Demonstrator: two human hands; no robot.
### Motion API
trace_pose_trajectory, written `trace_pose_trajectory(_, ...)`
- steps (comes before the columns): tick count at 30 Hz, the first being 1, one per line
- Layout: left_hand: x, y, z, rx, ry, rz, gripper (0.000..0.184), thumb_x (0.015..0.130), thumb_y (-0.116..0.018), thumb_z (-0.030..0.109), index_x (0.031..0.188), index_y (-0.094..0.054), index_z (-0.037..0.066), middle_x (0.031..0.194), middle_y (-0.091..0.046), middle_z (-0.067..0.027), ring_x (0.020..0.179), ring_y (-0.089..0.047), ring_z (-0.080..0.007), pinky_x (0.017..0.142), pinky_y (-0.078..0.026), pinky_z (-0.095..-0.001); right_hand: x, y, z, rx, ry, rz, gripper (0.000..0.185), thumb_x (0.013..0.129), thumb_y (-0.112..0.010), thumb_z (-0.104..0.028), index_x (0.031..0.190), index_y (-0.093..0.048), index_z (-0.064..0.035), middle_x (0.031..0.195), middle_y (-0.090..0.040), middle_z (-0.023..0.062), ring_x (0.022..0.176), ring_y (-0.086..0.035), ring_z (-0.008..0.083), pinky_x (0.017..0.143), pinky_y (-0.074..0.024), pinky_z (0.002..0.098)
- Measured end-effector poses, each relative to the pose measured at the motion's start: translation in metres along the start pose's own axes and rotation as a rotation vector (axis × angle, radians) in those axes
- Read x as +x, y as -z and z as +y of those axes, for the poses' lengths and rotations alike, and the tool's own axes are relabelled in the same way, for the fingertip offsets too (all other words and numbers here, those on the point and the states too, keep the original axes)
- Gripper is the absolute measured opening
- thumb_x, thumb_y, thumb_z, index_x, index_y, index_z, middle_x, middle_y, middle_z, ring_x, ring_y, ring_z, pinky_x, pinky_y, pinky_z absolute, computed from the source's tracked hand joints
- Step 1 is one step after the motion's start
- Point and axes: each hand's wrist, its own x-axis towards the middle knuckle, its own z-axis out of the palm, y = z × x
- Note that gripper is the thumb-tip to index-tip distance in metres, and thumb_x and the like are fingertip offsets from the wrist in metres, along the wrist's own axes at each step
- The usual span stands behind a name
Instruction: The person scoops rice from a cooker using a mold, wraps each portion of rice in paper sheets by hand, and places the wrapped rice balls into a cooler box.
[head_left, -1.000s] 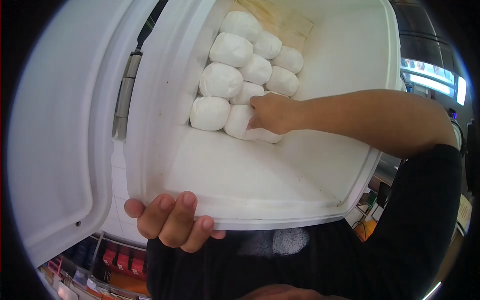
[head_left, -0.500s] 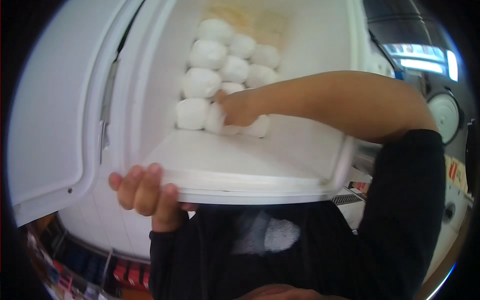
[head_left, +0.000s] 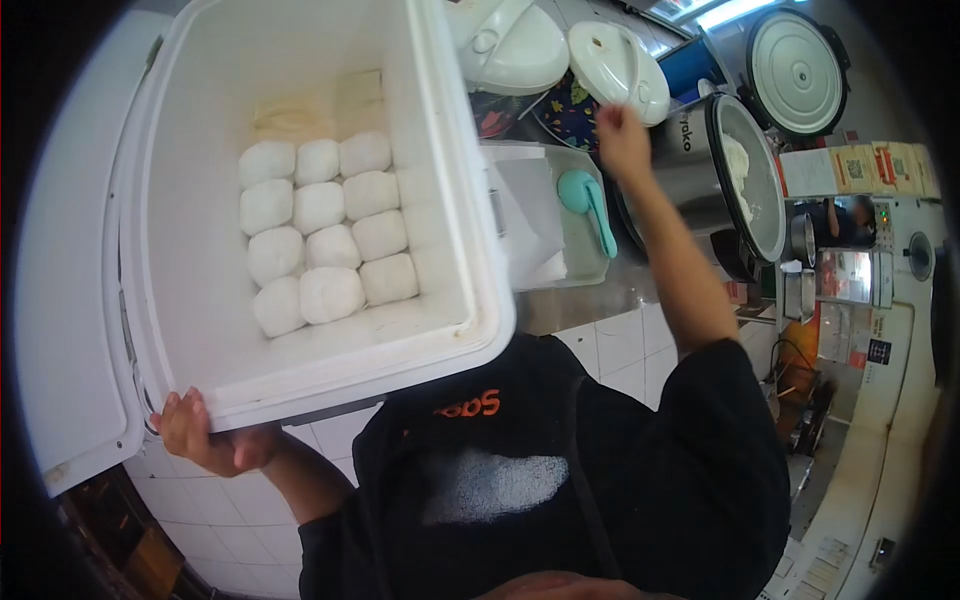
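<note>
A deep white cooler box stands in front of my body. Rows of white rounded bundles lie on its floor, near flat tan packets. My left hand grips the box's near left corner, fingers over the rim. Out to the right, my right hand is closed at the near edge of a white oval lid above a dark patterned container. What its fingers hold, if anything, is hidden.
A rice cooker with white rice inside stands right of my right hand, its round lid behind. A tray holds a turquoise scoop beside white paper sheets. The open cooler lid is at left.
My right hand has left the bundles in the box and moved right to the white oval lid. My left hand still holds the box's corner. The view has swung right.
</note>
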Motion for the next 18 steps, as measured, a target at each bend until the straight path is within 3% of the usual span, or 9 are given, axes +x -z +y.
trace_pose_trajectory(3,0.018,-0.003,0.046,0.057,0.089,0.143,0.048,0.106,-0.022,0.042,0.105,-0.057,0.009,0.108,-0.063,-0.0109,0.105,-0.059,-0.03,0.105,-0.044,-0.0503,-0.073,-0.014,0.104,-0.409,-0.178,-0.184,0.044,0.079,-0.068,-0.013,0.119,-0.053,-0.0016,0.12,-0.058,0.0246,0.106,-0.061,0.0403,0.092,-0.0498,0.0452)
trace_pose_trajectory(5,0.031,-0.011,0.079,-0.005,-0.392,0.354,0.041,0.105,-0.028,0.04,0.104,-0.057,0.013,0.107,-0.061,-0.011,0.099,-0.059,-0.0294,0.093,-0.05,-0.047,-0.109,-0.018,0.125,-0.56,-0.249,-0.234,0.044,0.08,-0.067,-0.011,0.12,-0.051,-0.0019,0.127,-0.054,0.0259,0.108,-0.06,0.0416,0.093,-0.0493,0.0471)
trace_pose_trajectory(7,0.018,-0.023,0.135,-0.383,-0.305,0.421,0.027,0.102,-0.04,0.038,0.102,-0.056,0.016,0.099,-0.06,-0.0071,0.094,-0.058,-0.0261,0.077,-0.05,-0.0406,-0.127,-0.021,0.145,-0.544,-0.332,-0.366,0.048,0.082,-0.063,-0.007,0.127,-0.047,-0.0028,0.13,-0.049,0.026,0.108,-0.058,0.0435,0.092,-0.0491,0.05)
trace_pose_trajectory(9,0.004,-0.036,0.192,-0.563,-0.263,0.239,0.016,0.096,-0.051,0.033,0.101,-0.053,0.018,0.093,-0.058,-0.0037,0.085,-0.058,-0.023,0.07,-0.047,-0.0372,-0.128,-0.015,0.169,-0.419,-0.231,-0.351,0.052,0.085,-0.06,-0.004,0.134,-0.042,-0.0028,0.124,-0.052,0.0264,0.108,-0.057,0.0449,0.089,-0.049,0.0511)
trace_pose_trajectory(11,-0.001,-0.045,0.234,-0.708,-0.147,-0.096,0.012,0.088,-0.06,0.023,0.095,-0.053,0.017,0.088,-0.057,-0.0021,0.078,-0.058,-0.022,0.067,-0.046,-0.0374,-0.127,0.022,0.167,-0.259,0.169,-0.149,0.052,0.088,-0.059,-0.006,0.137,-0.04,-0.0022,0.122,-0.054,0.0279,0.106,-0.058,0.046,0.087,-0.05,0.048)
trace_pose_trajectory(12,0.0,-0.051,0.247,-0.774,-0.129,-0.278,0.015,0.082,-0.064,0.016,0.093,-0.054,0.015,0.087,-0.058,-0.0049,0.073,-0.058,-0.024,0.067,-0.045,-0.0398,-0.123,0.056,0.135,-0.071,0.098,-0.144,0.051,0.09,-0.059,-0.008,0.137,-0.041,-0.0009,0.123,-0.054,0.0285,0.107,-0.058,0.0462,0.09,-0.0491,0.0477)
trace_pose_trajectory(13,0.004,-0.066,0.265,-0.8,-0.141,-0.26,0.015,0.082,-0.064,0.016,0.093,-0.054,0.015,0.087,-0.058,-0.0049,0.073,-0.058,-0.024,0.067,-0.045,-0.0398,-0.12,0.098,0.099,0.112,0.028,-0.132,0.05,0.091,-0.059,-0.01,0.137,-0.042,0.0004,0.123,-0.054,0.0291,0.108,-0.057,0.0465,0.092,-0.0481,0.0474)
trace_pose_trajectory(15,0.014,-0.094,0.305,-0.733,-0.101,-0.55,0.013,0.091,-0.06,0.018,0.098,-0.054,0.009,0.085,-0.058,-0.0112,0.075,-0.055,-0.0273,0.064,-0.045,-0.0407,-0.118,0.178,0.09,0.165,0.266,-0.03,0.052,0.093,-0.058,-0.012,0.14,-0.041,0.0018,0.126,-0.055,0.0294,0.11,-0.058,0.0471,0.095,-0.047,0.0465)
trace_pose_trajectory(18,0.009,-0.147,0.351,-0.813,-0.021,-0.486,0.017,0.088,-0.063,0.016,0.098,-0.056,0.004,0.09,-0.059,-0.0157,0.082,-0.056,-0.0298,0.071,-0.045,-0.0411,-0.078,0.284,0.121,0.046,0.46,0.134,0.055,0.093,-0.058,-0.01,0.143,-0.037,0.0012,0.121,-0.058,0.0288,0.106,-0.06,0.0472,0.092,-0.0485,0.0462)
